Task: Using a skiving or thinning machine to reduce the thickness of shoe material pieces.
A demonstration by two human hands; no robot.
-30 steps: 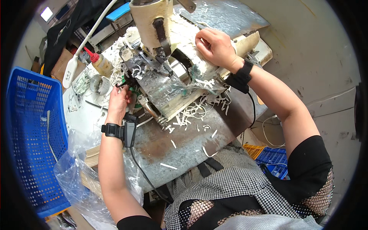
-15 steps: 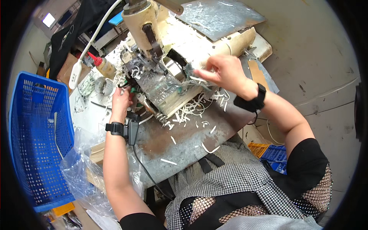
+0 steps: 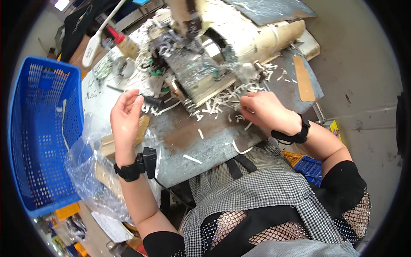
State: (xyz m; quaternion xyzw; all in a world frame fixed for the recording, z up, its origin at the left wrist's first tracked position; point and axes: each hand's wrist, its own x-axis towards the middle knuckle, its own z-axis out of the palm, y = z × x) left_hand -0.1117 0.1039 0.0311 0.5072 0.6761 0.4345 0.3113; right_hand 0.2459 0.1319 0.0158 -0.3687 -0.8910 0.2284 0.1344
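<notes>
My left hand (image 3: 125,122) is raised at the left edge of the metal bench top, fingers bent but apart, with nothing visible in it. Just beyond its fingertips lies a black rod-like piece (image 3: 150,101). My right hand (image 3: 269,112) is low at the front of a cream-coloured machine (image 3: 274,39), beside pale strip scraps (image 3: 216,102). Its fingers are curled in, and what they hold, if anything, is hidden. The machine has a clear-plastic-covered plate (image 3: 192,70) and a shiny metal roller (image 3: 212,50).
A blue perforated crate (image 3: 45,141) stands at the far left. Next to it, clear plastic bagging (image 3: 92,171) surrounds tan stacked pieces. A red-tipped bottle (image 3: 126,45) and a tape roll (image 3: 123,67) sit behind my left hand. A tan strip (image 3: 304,79) lies at right.
My left hand has left the machine's left side and drawn back toward me. My right hand has come down from the roller to the scraps in front. The view has shifted slightly.
</notes>
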